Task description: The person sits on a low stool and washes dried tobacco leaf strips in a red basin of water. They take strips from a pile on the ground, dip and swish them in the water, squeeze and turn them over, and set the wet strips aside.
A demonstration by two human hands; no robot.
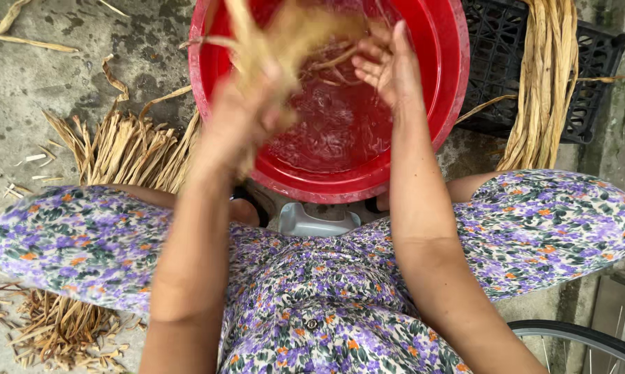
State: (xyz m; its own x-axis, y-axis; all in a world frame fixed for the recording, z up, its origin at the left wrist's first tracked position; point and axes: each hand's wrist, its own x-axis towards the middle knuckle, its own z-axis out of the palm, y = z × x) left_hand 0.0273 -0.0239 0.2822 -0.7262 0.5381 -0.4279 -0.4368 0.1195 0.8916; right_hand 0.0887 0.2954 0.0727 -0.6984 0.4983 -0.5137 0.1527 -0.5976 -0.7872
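Clutching a wet bundle of pale dried leaf strips, the left hand is seen closed around its lower end, blurred, above the near left part of the red basin. The right hand is held open and flat, fingers spread, against the strands over the basin's middle; nothing is gripped by it. Water is held in the basin. Loose strands could be let slip from the one-handed hold and dropped outside the basin, onto the dry strips piled left of it. Water could be flung over the rim onto the floral clothing just in front of the basin. More strips are draped over a black crate right of the basin.
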